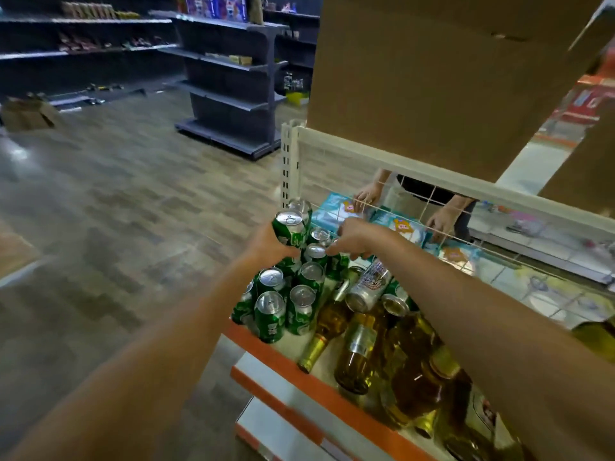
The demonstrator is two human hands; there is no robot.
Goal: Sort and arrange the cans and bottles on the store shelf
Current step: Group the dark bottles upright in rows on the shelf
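Cans (283, 304): clustered upright on our shelf (266, 350).
Left hand (270, 245): we grip the top can (291, 229).
Right hand (354, 239): fingers curled round the lower can (336, 267).

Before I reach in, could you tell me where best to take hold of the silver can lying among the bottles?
Probably round the middle of its barrel, from above. The silver can lies tilted on its side across the bottles, its curved side facing up and bare, while green cans and bottles crowd its ends.
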